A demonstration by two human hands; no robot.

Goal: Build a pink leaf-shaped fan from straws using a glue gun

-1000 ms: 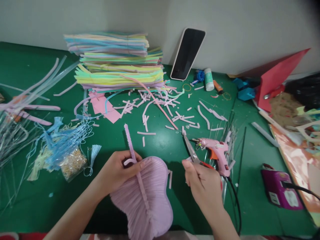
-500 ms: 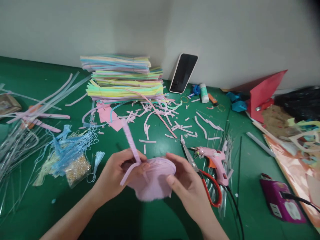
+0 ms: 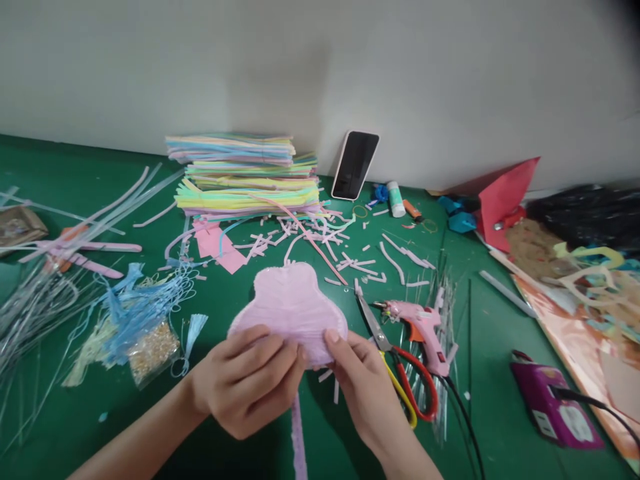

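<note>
A pink pleated paper fan piece, pear-shaped, is held up in front of me by both hands. My left hand grips its lower edge with fingers curled over the front. My right hand pinches the lower right edge, thumb on top. A pink stick-like strip hangs down from the piece between my hands. Red and yellow handled scissors lie on the green table just right of my right hand, beside a pink glue gun.
A stack of pastel paper strips stands by the wall, with a phone leaning beside it. Cut pink scraps litter the middle. Blue tassels and a bead bag lie left. A purple device and red paper sit right.
My right hand let go of the scissors, which now lie on the table, and took the fan piece. The piece was turned over, its stick now pointing down.
</note>
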